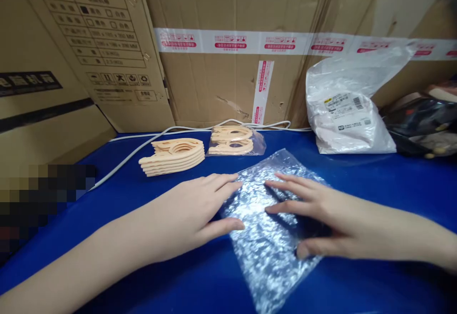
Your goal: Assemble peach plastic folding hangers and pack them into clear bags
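A crinkled clear plastic bag (pixel 264 252) lies flat on the blue table surface (pixel 171 276), tilted at an angle in front of me. My left hand (pixel 210 204) rests at its left edge, fingers stretched out and thumb apart. Over the bag's right side is my right hand (pixel 314 209), its fingers spread. Neither hand holds anything. Behind my left hand sits a stack of several cream folding hangers (pixel 174 157). Beside that stack, more cream hangers (pixel 230 140) lie in a clear wrapper.
Large cardboard boxes (pixel 214 85) stand along the back and left. A white cable (pixel 132 154) runs along the table's rear. At the back right is a white plastic package (pixel 346 114) with a label, with a dark bagged bundle (pixel 428 119) next to it.
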Action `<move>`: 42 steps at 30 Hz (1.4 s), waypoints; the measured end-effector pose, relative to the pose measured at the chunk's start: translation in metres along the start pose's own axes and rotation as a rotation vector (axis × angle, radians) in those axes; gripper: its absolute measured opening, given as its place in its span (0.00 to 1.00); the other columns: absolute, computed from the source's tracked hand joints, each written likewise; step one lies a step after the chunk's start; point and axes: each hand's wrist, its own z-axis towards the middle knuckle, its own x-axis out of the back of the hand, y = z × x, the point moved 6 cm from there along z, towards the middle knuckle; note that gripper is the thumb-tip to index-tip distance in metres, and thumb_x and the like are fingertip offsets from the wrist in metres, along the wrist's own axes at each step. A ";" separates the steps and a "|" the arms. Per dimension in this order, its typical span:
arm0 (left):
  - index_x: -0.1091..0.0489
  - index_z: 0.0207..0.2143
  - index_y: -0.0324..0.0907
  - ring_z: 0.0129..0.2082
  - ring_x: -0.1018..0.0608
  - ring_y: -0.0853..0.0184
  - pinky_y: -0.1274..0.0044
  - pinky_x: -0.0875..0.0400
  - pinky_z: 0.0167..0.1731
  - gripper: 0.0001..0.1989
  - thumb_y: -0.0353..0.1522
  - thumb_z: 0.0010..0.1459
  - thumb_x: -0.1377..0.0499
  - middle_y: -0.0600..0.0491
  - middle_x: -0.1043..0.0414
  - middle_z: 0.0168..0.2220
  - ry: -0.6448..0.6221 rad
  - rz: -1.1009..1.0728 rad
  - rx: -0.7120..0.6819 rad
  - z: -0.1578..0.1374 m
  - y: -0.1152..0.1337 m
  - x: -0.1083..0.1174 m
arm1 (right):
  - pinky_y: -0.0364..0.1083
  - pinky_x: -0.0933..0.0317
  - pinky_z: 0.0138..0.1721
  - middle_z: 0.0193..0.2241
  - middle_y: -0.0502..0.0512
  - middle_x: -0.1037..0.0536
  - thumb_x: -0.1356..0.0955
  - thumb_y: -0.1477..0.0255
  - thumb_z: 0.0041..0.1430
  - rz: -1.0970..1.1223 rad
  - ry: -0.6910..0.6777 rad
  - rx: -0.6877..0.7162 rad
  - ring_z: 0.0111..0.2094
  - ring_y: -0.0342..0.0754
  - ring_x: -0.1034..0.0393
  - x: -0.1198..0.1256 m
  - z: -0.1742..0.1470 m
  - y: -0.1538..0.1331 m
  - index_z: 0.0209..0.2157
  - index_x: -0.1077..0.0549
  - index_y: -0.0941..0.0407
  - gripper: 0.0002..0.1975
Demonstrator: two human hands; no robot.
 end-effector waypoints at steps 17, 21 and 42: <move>0.53 0.67 0.53 0.68 0.49 0.52 0.61 0.48 0.64 0.40 0.56 0.58 0.47 0.54 0.59 0.70 -0.270 -0.252 0.221 -0.015 -0.048 -0.008 | 0.48 0.36 0.41 0.41 0.55 0.26 0.39 0.67 0.66 0.111 0.065 -0.103 0.40 0.49 0.29 0.006 0.027 0.050 0.43 0.30 0.55 0.10; 0.50 0.67 0.49 0.68 0.49 0.50 0.60 0.51 0.64 0.42 0.58 0.56 0.48 0.51 0.56 0.69 -0.294 -0.256 0.307 -0.018 -0.056 -0.011 | 0.47 0.38 0.39 0.37 0.54 0.27 0.37 0.63 0.66 0.113 0.049 -0.101 0.37 0.48 0.30 0.004 0.028 0.050 0.39 0.29 0.55 0.11; 0.76 0.68 0.45 0.68 0.67 0.51 0.58 0.58 0.65 0.60 0.62 0.48 0.45 0.48 0.80 0.69 -0.450 -0.351 0.224 -0.019 -0.049 -0.029 | 0.62 0.61 0.65 0.70 0.55 0.61 0.40 0.56 0.67 0.220 -0.176 0.103 0.69 0.58 0.65 -0.019 0.031 -0.006 0.68 0.53 0.48 0.32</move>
